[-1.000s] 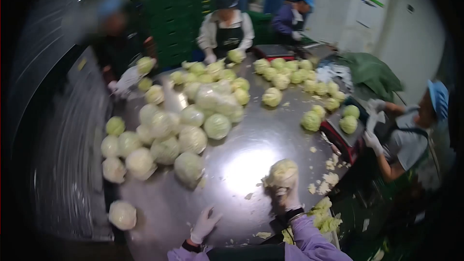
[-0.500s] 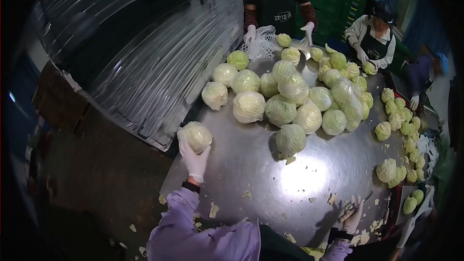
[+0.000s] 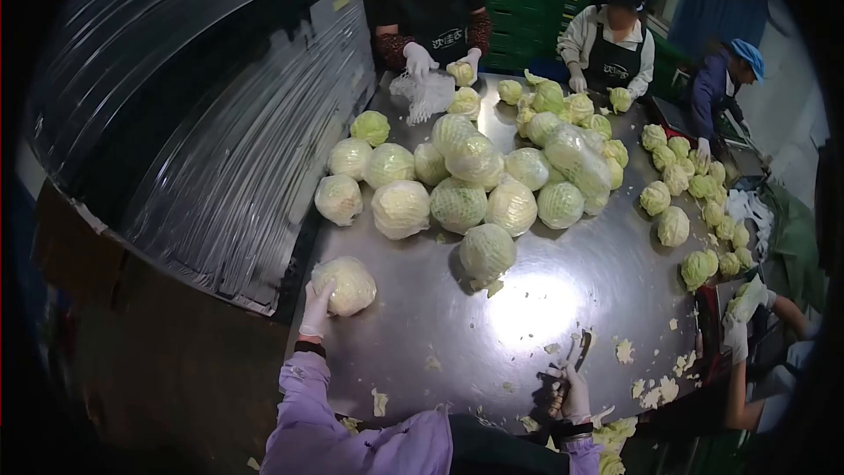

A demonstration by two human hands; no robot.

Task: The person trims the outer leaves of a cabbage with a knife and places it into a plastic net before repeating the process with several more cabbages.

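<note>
My left hand [image 3: 318,306], in a white glove, grips the left side of a cabbage [image 3: 349,287] wrapped in clear film and netting, low over the table's left edge. In my gloved right hand [image 3: 576,396], near the front edge, is a knife [image 3: 584,348] with its blade pointing away from me. Its handle lies partly hidden by my fingers. Ahead of both hands, a netted cabbage [image 3: 488,252] sits at the front of a heap of wrapped cabbages [image 3: 462,204].
The metal table [image 3: 413,325] carries leaf scraps [image 3: 651,393]. Film-wrapped stacks [image 3: 237,149] stand along its left. Across it, one person [image 3: 431,13] handles netting [image 3: 425,95] and a cabbage; others work at the right. Small bare cabbages [image 3: 675,178] lie at the right side.
The view has swung right. My left hand has brought the wrapped cabbage nearer to me, and the knife in my right hand shows more plainly. The person opposite now holds a cabbage beside the netting.
</note>
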